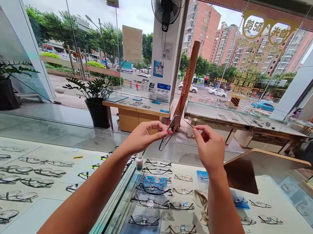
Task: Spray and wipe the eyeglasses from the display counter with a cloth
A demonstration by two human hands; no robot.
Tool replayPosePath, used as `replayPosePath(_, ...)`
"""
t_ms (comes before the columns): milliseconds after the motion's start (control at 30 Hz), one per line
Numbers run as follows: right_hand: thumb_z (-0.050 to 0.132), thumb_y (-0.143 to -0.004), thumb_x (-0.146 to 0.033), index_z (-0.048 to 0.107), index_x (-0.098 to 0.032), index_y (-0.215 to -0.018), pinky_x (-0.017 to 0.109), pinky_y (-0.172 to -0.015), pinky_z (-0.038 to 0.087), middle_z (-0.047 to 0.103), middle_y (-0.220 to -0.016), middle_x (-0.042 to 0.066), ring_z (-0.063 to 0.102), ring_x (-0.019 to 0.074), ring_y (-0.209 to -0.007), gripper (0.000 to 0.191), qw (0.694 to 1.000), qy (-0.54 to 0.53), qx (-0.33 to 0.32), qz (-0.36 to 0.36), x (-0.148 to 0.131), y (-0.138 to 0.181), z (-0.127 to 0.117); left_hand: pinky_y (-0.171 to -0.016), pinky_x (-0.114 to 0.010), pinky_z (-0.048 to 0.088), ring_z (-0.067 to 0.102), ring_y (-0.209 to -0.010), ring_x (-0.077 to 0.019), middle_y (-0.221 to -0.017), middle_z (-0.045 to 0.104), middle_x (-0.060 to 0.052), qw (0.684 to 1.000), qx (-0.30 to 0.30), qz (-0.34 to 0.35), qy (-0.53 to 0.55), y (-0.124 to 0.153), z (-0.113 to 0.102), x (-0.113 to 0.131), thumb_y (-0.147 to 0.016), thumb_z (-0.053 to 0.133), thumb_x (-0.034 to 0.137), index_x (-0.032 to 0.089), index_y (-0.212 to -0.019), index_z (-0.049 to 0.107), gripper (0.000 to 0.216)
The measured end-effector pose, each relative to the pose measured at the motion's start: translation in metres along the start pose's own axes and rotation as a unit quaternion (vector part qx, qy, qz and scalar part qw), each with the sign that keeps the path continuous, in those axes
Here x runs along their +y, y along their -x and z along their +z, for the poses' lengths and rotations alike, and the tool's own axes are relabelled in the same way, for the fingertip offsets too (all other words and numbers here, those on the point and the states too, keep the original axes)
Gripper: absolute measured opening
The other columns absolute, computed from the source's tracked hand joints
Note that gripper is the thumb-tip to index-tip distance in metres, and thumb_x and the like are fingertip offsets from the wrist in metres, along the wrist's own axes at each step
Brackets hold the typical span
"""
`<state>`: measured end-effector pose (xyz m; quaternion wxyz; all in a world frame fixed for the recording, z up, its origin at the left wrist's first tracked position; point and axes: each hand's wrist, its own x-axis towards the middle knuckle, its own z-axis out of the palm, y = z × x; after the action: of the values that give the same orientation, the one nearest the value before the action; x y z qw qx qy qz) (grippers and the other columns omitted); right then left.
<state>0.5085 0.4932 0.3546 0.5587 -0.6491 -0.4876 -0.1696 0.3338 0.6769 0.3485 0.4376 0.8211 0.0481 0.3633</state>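
Note:
I hold a thin-framed pair of glasses [172,130] up in the air over a glass display counter [119,191]. My left hand [144,135] pinches the frame at its left side. My right hand [210,146] pinches one thin temple arm that stretches out to the right. Both hands are closed in pinches. The lenses hang edge-on between my hands, so their shape is hard to make out.
Under the counter glass lie several rows of glasses [152,191]. A small white bottle [139,161], a crumpled cloth [201,203] and a tilted mirror [246,169] stand on the counter. Potted plants [96,96], more display cases [219,118] and a wall fan [166,1] lie beyond.

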Motion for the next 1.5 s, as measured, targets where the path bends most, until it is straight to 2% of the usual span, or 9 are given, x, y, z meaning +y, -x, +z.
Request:
replayPosePath(133, 0.062, -0.101, -0.036, 0.08, -0.023, -0.097, 0.034, -0.073, 0.034, 0.068, -0.067, 0.001, 0.057, 0.018, -0.064, 0.022, 0.988, 0.118, 0.058, -0.087, 0.006, -0.002, 0.002, -0.102, -0.039, 0.049, 0.071, -0.108, -0.0251, -0.106, 0.08, -0.008, 0.998, -0.031, -0.026, -0.051, 0.0, -0.013, -0.005, -0.089, 0.076, 0.051, 0.021, -0.089, 0.073, 0.03)
replayPosePath(300, 0.058, -0.105, -0.032, 0.077, -0.021, -0.11, 0.034, -0.072, 0.032, 0.075, -0.078, 0.003, 0.06, 0.0179, -0.067, 0.023, 0.978, 0.127, 0.077, -0.148, 0.0, 0.004, 0.015, -0.09, -0.035, 0.052, 0.072, -0.096, -0.0224, -0.094, 0.079, -0.007, 0.997, 0.002, -0.054, 0.053, -0.001, -0.007, -0.006, -0.084, 0.081, 0.051, 0.019, -0.086, 0.072, 0.034)
replayPosePath(533, 0.06, -0.105, -0.025, 0.074, -0.027, -0.122, 0.037, -0.075, 0.028, 0.076, -0.088, 0.002, 0.06, 0.02, -0.079, 0.023, 0.94, 0.194, -0.061, -0.274, -0.014, 0.014, 0.035, -0.073, -0.029, 0.049, 0.063, -0.075, -0.0155, -0.082, 0.074, -0.004, 0.994, 0.02, -0.06, 0.091, 0.0, 0.005, 0.003, -0.079, 0.085, 0.052, 0.017, -0.084, 0.075, 0.037)
replayPosePath(767, 0.061, -0.106, -0.033, 0.071, -0.024, -0.123, 0.037, -0.077, 0.028, 0.077, -0.099, 0.005, 0.062, 0.0227, -0.088, 0.022, 0.94, 0.227, -0.075, -0.244, -0.01, 0.014, 0.038, -0.077, -0.031, 0.055, 0.069, -0.082, -0.0176, -0.089, 0.076, -0.008, 0.989, 0.041, -0.087, 0.113, 0.0, 0.004, 0.0, -0.075, 0.087, 0.058, 0.016, -0.085, 0.075, 0.045)
replayPosePath(967, 0.069, -0.101, -0.036, 0.072, -0.023, -0.109, 0.036, -0.076, 0.027, 0.076, -0.094, 0.003, 0.062, 0.0218, -0.085, 0.015, 0.954, 0.228, -0.094, -0.168, -0.001, 0.01, 0.039, -0.079, -0.032, 0.059, 0.071, -0.086, -0.0182, -0.097, 0.079, -0.009, 0.975, 0.145, -0.09, 0.14, -0.002, -0.001, -0.001, -0.068, 0.091, 0.06, 0.017, -0.085, 0.074, 0.049)
replayPosePath(1167, 0.072, -0.098, -0.038, 0.071, -0.022, -0.089, 0.037, -0.078, 0.03, 0.076, -0.087, 0.003, 0.062, 0.0219, -0.082, 0.019, 0.952, 0.23, -0.183, -0.086, -0.001, 0.011, 0.035, -0.082, -0.033, 0.062, 0.072, -0.093, -0.0204, -0.1, 0.079, -0.01, 0.962, 0.211, -0.069, 0.16, -0.003, -0.004, 0.0, -0.064, 0.093, 0.062, 0.017, -0.083, 0.074, 0.052)
replayPosePath(1300, 0.073, -0.097, -0.038, 0.073, -0.022, -0.085, 0.038, -0.082, 0.035, 0.074, -0.086, 0.003, 0.062, 0.0222, -0.084, 0.02, 0.956, 0.196, -0.209, -0.063, -0.006, 0.012, 0.03, -0.083, -0.034, 0.061, 0.071, -0.094, -0.0202, -0.098, 0.078, -0.009, 0.965, 0.191, -0.064, 0.167, -0.002, 0.0, -0.001, -0.068, 0.092, 0.06, 0.018, -0.084, 0.073, 0.049)
replayPosePath(1400, 0.071, -0.098, -0.039, 0.076, -0.022, -0.103, 0.038, -0.084, 0.043, 0.074, -0.098, 0.005, 0.064, 0.023, -0.093, 0.019, 0.979, 0.085, -0.176, -0.065, -0.008, 0.012, 0.031, -0.083, -0.033, 0.06, 0.07, -0.087, -0.0166, -0.106, 0.077, -0.008, 0.972, 0.148, -0.061, 0.171, -0.001, 0.009, 0.0, -0.072, 0.091, 0.054, 0.018, -0.085, 0.072, 0.043)
replayPosePath(1500, 0.069, -0.098, -0.039, 0.073, -0.023, -0.122, 0.038, -0.089, 0.049, 0.074, -0.113, 0.008, 0.066, 0.0233, -0.104, 0.029, 0.985, -0.036, -0.155, -0.062, -0.01, 0.013, 0.035, -0.082, -0.032, 0.059, 0.069, -0.085, -0.0139, -0.13, 0.071, -0.01, 0.975, 0.105, -0.063, 0.187, 0.001, 0.022, 0.004, -0.074, 0.091, 0.048, 0.017, -0.083, 0.07, 0.039)
